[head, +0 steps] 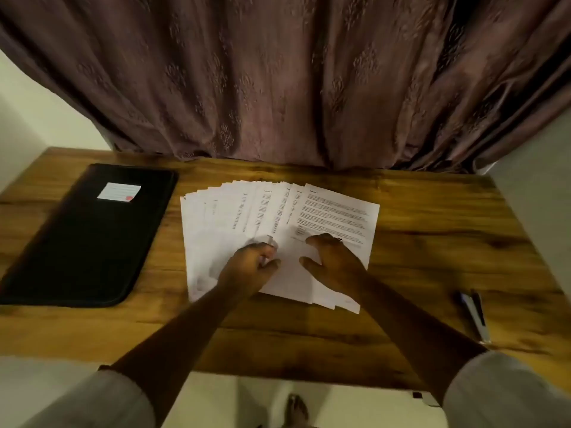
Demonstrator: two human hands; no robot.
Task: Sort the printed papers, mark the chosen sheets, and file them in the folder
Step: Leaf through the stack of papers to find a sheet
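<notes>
While the printed papers (338, 211) lie fanned at the middle of the table (432, 248), the right hand (335, 262) rests flat and spread on the top sheet. The left hand (248, 267) is curled on the fan, though blur hides whether it pinches anything. Such sheets look light, limp and slippery on one another, so I would lift each by a free corner at twelve o'clock. Bare wood lies toward three o'clock; the folder (86, 242) sits closed at nine, the pens (474, 313) near the edge at four.
</notes>
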